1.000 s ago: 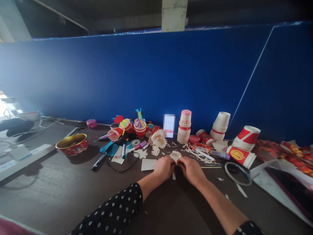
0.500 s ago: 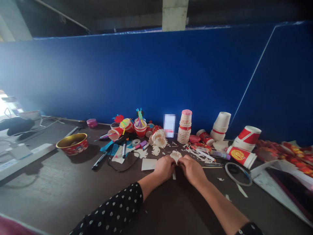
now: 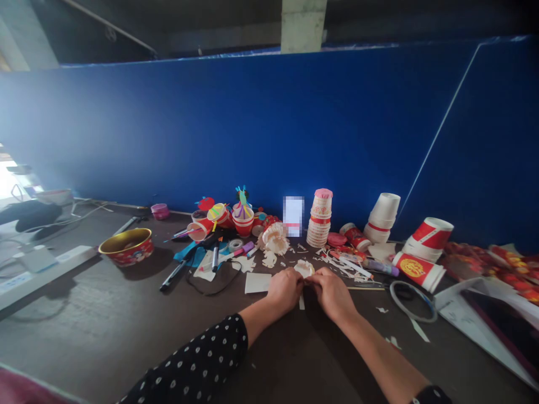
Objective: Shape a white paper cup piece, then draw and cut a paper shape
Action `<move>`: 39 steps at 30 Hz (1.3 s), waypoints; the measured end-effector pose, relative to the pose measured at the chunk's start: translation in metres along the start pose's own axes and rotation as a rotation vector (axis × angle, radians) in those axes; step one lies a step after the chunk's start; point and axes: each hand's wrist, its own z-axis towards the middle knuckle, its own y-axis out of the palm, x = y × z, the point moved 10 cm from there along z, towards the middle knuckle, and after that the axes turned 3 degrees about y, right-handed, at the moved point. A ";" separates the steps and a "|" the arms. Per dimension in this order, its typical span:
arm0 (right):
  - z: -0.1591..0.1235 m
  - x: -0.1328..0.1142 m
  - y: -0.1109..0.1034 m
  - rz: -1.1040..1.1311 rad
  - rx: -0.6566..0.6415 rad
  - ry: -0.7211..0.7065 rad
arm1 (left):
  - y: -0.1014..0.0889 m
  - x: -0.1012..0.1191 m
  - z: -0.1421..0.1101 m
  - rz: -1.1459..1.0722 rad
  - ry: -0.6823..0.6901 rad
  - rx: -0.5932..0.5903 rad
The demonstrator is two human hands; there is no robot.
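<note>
The left hand (image 3: 285, 290) and right hand (image 3: 330, 292) meet near the middle of the dark table (image 3: 84, 314), their fingers curled narrowly around a small piece of cut white paper (image 3: 304, 269), which pokes out above the knuckles; the fingertips are mostly hidden. A narrow white paper strip (image 3: 301, 302) shows just below the hands, and a white paper card (image 3: 257, 283) lies just beside the left hand. Toward the far edge, against the blue wall (image 3: 252, 129), a fringed paper-cup flower (image 3: 275, 238) sits ahead of the hands, near a tall stack of paper cups (image 3: 319, 220). Paper scraps (image 3: 345, 266) litter the table ahead of the right hand. Further right lie red-and-white paper cups (image 3: 428, 233) and a coiled loop of wire (image 3: 412, 301). Left of the hands are a black marker (image 3: 172, 275), a tape roll (image 3: 235, 244) and a gold-lined red bowl (image 3: 126, 247).
</note>
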 end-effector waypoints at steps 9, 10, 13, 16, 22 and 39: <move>0.001 -0.001 0.001 -0.055 0.029 -0.010 | 0.000 -0.001 -0.001 -0.003 -0.020 0.001; 0.001 0.000 0.001 -0.063 0.030 -0.009 | 0.000 -0.001 -0.001 -0.003 -0.022 0.000; 0.001 -0.001 0.001 -0.074 0.022 -0.009 | 0.002 -0.002 -0.001 -0.006 -0.022 0.002; 0.000 -0.003 0.000 -0.092 0.025 -0.019 | 0.002 -0.002 0.000 -0.011 -0.011 0.009; -0.001 -0.009 -0.001 -0.113 0.041 -0.054 | 0.000 -0.002 -0.001 -0.025 -0.020 0.015; -0.004 0.039 -0.019 -0.146 -0.150 0.024 | -0.001 -0.002 0.001 -0.093 -0.002 0.059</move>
